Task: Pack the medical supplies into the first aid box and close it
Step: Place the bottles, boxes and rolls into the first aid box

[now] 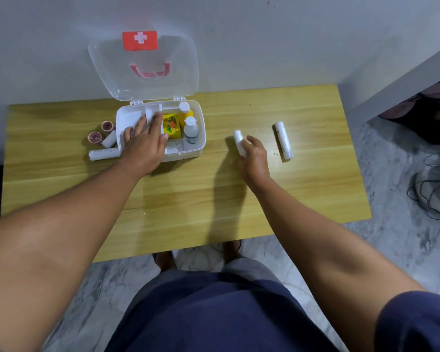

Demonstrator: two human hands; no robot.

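Fingers, left: left hand (144,143) lies flat, fingers (156,121) straight, on the white tray (127,118) inside the first aid box (200,138), centre left.
Fingers, right: right hand (255,158) grasps a white roll (238,139), mid-frame, right of the box.
Box contents: yellow carton (172,125), orange bottle (186,111), white bottle (191,130); clear lid (142,80) upright.
Outside: second roll (283,141) further right; two rolls (104,154) and two red jars (95,137) beside the box's left wall.
Room: open bench (315,189) between box and held roll, and along the lower edge.
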